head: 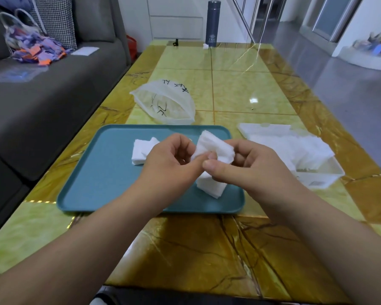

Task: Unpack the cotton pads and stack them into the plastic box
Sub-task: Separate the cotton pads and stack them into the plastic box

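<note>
Above the teal tray (101, 172), both hands are pinching one small bundle of cotton pads (213, 145): soft, white, square-cut, fanning up and to the right. Left hand (169, 160) is curling narrowly, thumb and fingertips closing on the bundle's near-left corner. Right hand (246, 164) is gripping its right side, thumb on top. Two more pad stacks are lying on the tray: one far left (140, 151), one near right (211, 187), partly hidden beneath the hands. Right of the tray, a white plastic box (317, 175) with its lid hinging open at the far side is holding loosely piled pads. Beyond the tray, a crumpled translucent bag (167, 102) is lying empty-mouthed toward the left. Glossy yellow marble-pattern tabletop (229, 84) is offering open room far and near.
</note>
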